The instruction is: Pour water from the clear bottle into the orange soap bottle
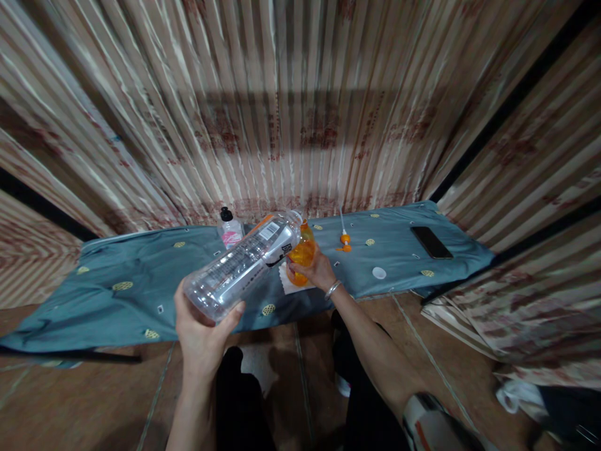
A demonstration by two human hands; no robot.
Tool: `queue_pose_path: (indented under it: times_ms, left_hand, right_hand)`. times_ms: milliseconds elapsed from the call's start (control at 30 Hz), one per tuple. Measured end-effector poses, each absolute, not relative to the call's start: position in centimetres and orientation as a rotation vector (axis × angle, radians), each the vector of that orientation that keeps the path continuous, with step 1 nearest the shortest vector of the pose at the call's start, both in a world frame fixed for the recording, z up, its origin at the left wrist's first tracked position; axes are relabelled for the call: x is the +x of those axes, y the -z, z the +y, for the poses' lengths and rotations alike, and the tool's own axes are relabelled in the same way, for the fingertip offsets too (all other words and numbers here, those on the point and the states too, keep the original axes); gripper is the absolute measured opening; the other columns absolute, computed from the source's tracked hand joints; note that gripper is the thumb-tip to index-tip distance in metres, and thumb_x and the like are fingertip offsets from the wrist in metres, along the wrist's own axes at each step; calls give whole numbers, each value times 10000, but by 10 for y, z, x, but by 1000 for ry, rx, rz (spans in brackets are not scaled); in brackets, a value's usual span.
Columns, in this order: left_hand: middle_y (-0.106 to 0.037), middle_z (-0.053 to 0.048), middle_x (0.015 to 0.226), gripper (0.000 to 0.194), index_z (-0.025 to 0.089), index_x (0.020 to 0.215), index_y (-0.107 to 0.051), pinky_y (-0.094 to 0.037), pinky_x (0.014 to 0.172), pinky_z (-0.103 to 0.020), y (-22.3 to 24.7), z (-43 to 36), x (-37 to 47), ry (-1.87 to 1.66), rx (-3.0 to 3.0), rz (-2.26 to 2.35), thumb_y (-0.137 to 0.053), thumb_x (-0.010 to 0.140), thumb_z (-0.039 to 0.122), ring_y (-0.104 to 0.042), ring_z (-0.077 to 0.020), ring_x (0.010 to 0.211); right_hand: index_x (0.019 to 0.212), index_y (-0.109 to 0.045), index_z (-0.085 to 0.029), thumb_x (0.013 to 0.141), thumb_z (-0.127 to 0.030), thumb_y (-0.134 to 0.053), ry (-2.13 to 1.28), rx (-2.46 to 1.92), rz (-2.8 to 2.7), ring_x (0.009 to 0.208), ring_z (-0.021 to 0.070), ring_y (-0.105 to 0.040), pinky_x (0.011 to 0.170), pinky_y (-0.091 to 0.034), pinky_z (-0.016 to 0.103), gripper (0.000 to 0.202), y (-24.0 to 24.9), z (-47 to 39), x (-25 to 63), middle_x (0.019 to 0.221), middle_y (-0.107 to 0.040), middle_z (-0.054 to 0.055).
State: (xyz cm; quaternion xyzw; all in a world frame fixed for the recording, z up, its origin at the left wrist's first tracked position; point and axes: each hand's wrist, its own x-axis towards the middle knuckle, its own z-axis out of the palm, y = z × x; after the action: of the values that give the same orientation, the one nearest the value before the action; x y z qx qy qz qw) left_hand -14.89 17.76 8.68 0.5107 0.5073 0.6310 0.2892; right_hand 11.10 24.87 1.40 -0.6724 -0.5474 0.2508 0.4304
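Observation:
My left hand (204,329) is wrapped round the base of a large clear plastic bottle (230,270) with a printed label. The bottle is tilted, its mouth up and to the right, at the top of an orange bottle (303,254). Whether the two mouths touch I cannot tell. My right hand (318,269), with a silver bracelet at the wrist, grips the orange bottle, which stands upright on a white tissue (288,283). An orange pump head (346,241) with a thin clear tube lies just right of it.
A small clear bottle with a black cap (230,228) stands behind the large bottle. A white round cap (379,273) and a black phone (432,243) lie on the right of the blue-green cloth (117,263). Patterned curtains (300,125) hang behind and at both sides.

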Motion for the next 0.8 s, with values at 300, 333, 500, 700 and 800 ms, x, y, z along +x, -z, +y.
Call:
queue_pose_path:
  times_ms: [300, 333, 500, 700, 800]
  left_hand:
    - [-678, -121, 1293, 895, 210, 1278, -599, -585, 1027, -442, -84, 178, -150, -1689, 1374, 1348, -998, 503, 417, -689, -301, 1180]
    - [-680, -122, 1291, 893, 209, 1275, -601, -586, 1023, -438, -85, 178, -150, -1689, 1373, 1346, -998, 500, 410, -689, -296, 1173]
    - [-676, -128, 1278, 894, 201, 1264, -594, -579, 1019, -434, -89, 177, -148, -1693, 1361, 1339, -993, 485, 382, -681, -292, 1158]
    - [-662, -133, 1301, 918, 202, 1272, -579, -560, 1056, -460, -89, 177, -148, -1670, 1346, 1343, -995, 476, 395, -666, -312, 1193]
    - [-669, -129, 1287, 887, 205, 1260, -588, -568, 1039, -459, -90, 177, -147, -1679, 1360, 1351, -985, 491, 399, -676, -313, 1181]
  right_hand:
    - [1288, -568, -269, 736, -353, -880, -633, -1676, -1363, 1132, 343, -790, 1054, -621, 570, 640, -18, 247, 110, 1167, -807, 60]
    - [1289, -568, -266, 734, -346, -882, -635, -1682, -1359, 1127, 343, -792, 1050, -624, 565, 643, -18, 247, 109, 1165, -807, 62]
    - [1293, -581, -250, 714, -374, -899, -635, -1706, -1348, 1136, 358, -789, 1032, -635, 543, 672, -17, 249, 109, 1142, -807, 84]
    - [1279, -576, -287, 717, -402, -892, -622, -1688, -1354, 1093, 348, -797, 1010, -642, 559, 654, -13, 250, 110, 1125, -810, 53]
    - [1278, -579, -265, 721, -403, -884, -621, -1692, -1365, 1103, 351, -794, 1005, -642, 540, 650, -14, 249, 111, 1136, -810, 71]
